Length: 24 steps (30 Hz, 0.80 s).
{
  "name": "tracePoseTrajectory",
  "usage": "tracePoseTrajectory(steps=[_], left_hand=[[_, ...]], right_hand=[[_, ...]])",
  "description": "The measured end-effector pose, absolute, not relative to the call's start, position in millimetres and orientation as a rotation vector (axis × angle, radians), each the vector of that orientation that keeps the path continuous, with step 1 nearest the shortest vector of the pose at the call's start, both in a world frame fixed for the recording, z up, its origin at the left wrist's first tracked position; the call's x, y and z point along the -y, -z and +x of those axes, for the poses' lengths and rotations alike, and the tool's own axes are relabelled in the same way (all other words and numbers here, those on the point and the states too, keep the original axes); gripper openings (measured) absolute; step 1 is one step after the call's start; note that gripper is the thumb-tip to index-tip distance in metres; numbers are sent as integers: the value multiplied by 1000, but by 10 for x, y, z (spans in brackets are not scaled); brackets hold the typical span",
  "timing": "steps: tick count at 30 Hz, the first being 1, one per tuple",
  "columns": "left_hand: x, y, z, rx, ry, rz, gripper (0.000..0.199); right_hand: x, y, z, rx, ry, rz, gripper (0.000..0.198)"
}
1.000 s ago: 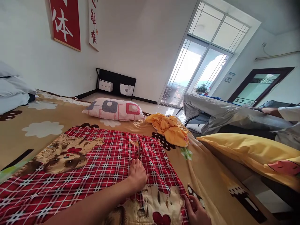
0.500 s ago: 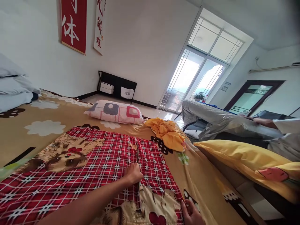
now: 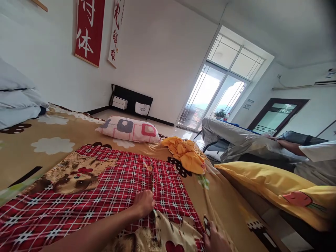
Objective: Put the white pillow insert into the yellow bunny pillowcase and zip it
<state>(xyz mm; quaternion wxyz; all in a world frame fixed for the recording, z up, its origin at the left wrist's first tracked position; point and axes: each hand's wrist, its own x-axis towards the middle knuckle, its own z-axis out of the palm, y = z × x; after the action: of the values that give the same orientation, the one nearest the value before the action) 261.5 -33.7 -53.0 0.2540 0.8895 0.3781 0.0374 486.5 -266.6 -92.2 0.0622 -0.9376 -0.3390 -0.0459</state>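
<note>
A red plaid cloth (image 3: 123,175) printed with furry cartoon animals and hearts lies spread on the bed. My left hand (image 3: 144,203) is closed in a fist on its middle, at a fold line that runs away from me. Low in the picture, my right hand (image 3: 217,239) grips the cloth's right edge; the fingertips are partly hidden and a little blurred. Beyond the cloth lie a pink patterned pillow (image 3: 128,129) and a crumpled orange cloth (image 3: 185,154).
The bed has a tan patterned sheet (image 3: 52,145). White folded bedding (image 3: 18,99) is stacked at left. On the right are a yellow pillow (image 3: 262,178) and another person's arm (image 3: 290,146) by a plastic-covered table (image 3: 223,131). A sliding glass door (image 3: 210,94) stands behind.
My left hand has shifted slightly left and towards me on the plaid cloth. My right hand stays at the right edge, turned a little. The view has tilted up slightly.
</note>
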Motion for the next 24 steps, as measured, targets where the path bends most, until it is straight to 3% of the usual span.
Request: tracePoseTrajectory(steps=[3,5,12,18,24], left_hand=[[331,542,2633,-1030,-100,2430,25],[321,552,2641,-1029,-89,2439,24],[325,496,2599,-1009,-21,2458,25],[357,521,2574,-973,-2,2483,30],[371,591,2577,-943,-14,2527,36]], right_hand=[[2178,665,4799,1198,481,-2660,55],[1777,573,4771,1246,530,-2502,62],[1112,1030,4757,1499,-85,-2570,62],[1076,1037,4826,1459,-184,-2622,63],[452,1002,4988,1410,-100,-2630,70]])
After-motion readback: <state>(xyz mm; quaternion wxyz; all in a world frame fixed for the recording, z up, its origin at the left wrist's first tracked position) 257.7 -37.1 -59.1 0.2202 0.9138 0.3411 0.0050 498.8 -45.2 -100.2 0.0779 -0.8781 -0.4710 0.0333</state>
